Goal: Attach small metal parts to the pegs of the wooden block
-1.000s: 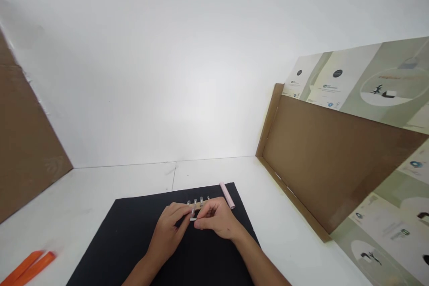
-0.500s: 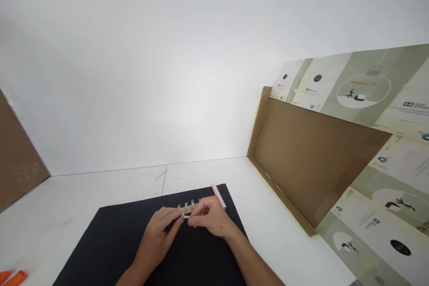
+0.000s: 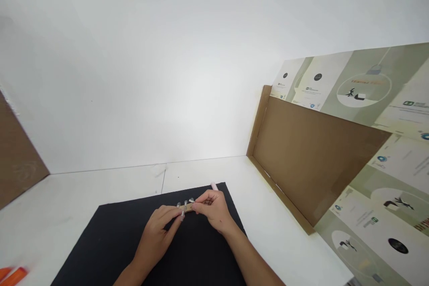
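My left hand (image 3: 161, 228) pinches the left end of a small light-brown wooden strip (image 3: 188, 208) between thumb and fingers. Several small clear pegs (image 3: 182, 216) stick out along both sides of the strip. Fingers pressed together, my right hand (image 3: 212, 209) grips a thin whitish piece (image 3: 192, 201) at the strip's far right, beside one of the clear pegs; most of this piece is hidden by the fingertips. Behind the right hand, the top of a pale pink stick (image 3: 214, 186) shows. All of this is over a black mat (image 3: 117, 228).
The mat lies on a white table (image 3: 268, 214) against a white wall (image 3: 161, 76). To the right leans a brown cardboard panel (image 3: 311, 161) edged with printed sheets (image 3: 365, 85). Another brown panel (image 3: 16, 156) stands at left. Blurred orange objects (image 3: 15, 276) lie at bottom left.
My right hand has moved slightly up, away from the near-side peg to the strip's far side, with the thin whitish piece. It now covers more of the pink stick. The left hand stays put.
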`<control>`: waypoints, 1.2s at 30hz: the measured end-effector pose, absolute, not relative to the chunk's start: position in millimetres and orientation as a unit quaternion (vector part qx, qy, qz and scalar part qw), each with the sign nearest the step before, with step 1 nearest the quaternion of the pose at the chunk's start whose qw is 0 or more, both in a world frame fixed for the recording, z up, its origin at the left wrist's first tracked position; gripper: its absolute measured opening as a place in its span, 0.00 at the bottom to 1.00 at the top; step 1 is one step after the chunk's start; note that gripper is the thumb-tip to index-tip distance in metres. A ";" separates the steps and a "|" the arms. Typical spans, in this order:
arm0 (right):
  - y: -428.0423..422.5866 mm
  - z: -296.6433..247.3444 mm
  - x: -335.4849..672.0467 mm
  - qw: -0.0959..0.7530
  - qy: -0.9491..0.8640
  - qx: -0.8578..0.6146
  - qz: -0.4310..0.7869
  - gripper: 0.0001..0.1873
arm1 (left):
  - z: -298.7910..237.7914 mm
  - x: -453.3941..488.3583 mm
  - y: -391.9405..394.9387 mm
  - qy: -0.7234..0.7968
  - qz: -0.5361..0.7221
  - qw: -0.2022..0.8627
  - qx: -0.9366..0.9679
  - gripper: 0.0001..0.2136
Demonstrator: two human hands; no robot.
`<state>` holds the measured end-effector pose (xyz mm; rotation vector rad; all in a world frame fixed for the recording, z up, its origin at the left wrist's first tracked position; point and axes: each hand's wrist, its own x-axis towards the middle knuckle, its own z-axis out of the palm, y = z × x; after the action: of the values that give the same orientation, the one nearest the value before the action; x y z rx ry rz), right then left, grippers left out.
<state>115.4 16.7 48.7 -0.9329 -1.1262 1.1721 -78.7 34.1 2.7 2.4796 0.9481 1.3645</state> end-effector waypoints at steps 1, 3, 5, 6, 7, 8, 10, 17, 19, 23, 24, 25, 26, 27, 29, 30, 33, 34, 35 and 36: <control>16.8 48.4 116.3 0.588 -0.486 -0.402 0.506 0.13 | 2.8 -78.6 34.0 0.317 0.455 0.079 0.828 0.09; 15.4 47.8 117.6 0.565 -0.496 -0.392 0.531 0.14 | 2.9 -78.4 34.0 0.316 0.456 0.081 0.828 0.10; 12.3 47.2 117.7 0.527 -0.513 -0.374 0.565 0.14 | 2.6 -78.2 34.2 0.313 0.461 0.080 0.827 0.09; 10.6 46.8 117.4 0.509 -0.523 -0.366 0.578 0.14 | 2.3 -78.1 34.4 0.311 0.464 0.079 0.826 0.09; 9.2 46.4 116.8 0.494 -0.532 -0.360 0.586 0.14 | 2.0 -78.0 34.5 0.310 0.467 0.079 0.825 0.09; 8.1 46.0 116.0 0.486 -0.537 -0.355 0.591 0.14 | 1.8 -77.9 34.4 0.308 0.470 0.077 0.824 0.08; 7.6 45.2 114.1 0.489 -0.536 -0.353 0.591 0.14 | 1.9 -77.6 33.9 0.308 0.468 0.077 0.825 0.08; 15.0 46.1 116.7 0.577 -0.506 -0.392 0.507 0.12 | 5.2 -75.0 31.1 0.312 0.458 0.083 0.828 0.09; 14.6 47.2 120.4 0.562 -0.516 -0.390 0.515 0.12 | 5.3 -74.9 31.2 0.312 0.462 0.084 0.826 0.09; 9.7 47.9 123.5 0.486 -0.548 -0.367 0.574 0.13 | 4.2 -76.1 31.9 0.312 0.463 0.085 0.825 0.07; 8.7 47.4 122.9 0.472 -0.554 -0.362 0.582 0.13 | 3.8 -76.5 32.0 0.312 0.464 0.084 0.825 0.07; 8.0 46.6 121.9 0.466 -0.558 -0.358 0.586 0.13 | 3.5 -76.8 32.1 0.313 0.463 0.083 0.825 0.07; 7.9 45.8 120.7 0.467 -0.559 -0.356 0.586 0.12 | 3.3 -77.0 32.0 0.312 0.463 0.082 0.826 0.07; 8.4 44.9 119.5 0.475 -0.556 -0.356 0.582 0.13 | 3.3 -77.1 31.9 0.311 0.462 0.082 0.827 0.07; 10.5 43.7 117.7 0.506 -0.542 -0.368 0.561 0.13 | 3.5 -76.9 31.6 0.306 0.460 0.080 0.829 0.08; 11.9 43.7 117.4 0.524 -0.534 -0.378 0.545 0.13 | 3.8 -76.6 31.4 0.304 0.459 0.080 0.831 0.08; 15.3 45.7 119.1 0.551 -0.526 -0.411 0.501 0.14 | 5.3 -75.6 30.6 0.304 0.459 0.079 0.831 0.09; 15.8 46.8 120.4 0.550 -0.529 -0.419 0.492 0.14 | 5.9 -75.3 30.4 0.305 0.460 0.079 0.830 0.08; 15.7 47.7 121.9 0.546 -0.532 -0.423 0.489 0.14 | 6.6 -75.0 30.2 0.305 0.460 0.079 0.830 0.08; 15.3 48.3 123.4 0.540 -0.536 -0.422 0.492 0.15 | 7.2 -74.8 30.0 0.305 0.461 0.080 0.829 0.07</control>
<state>123.4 15.3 48.3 -1.0038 -1.2741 1.1699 -74.8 30.0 7.2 2.4812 0.9139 1.3791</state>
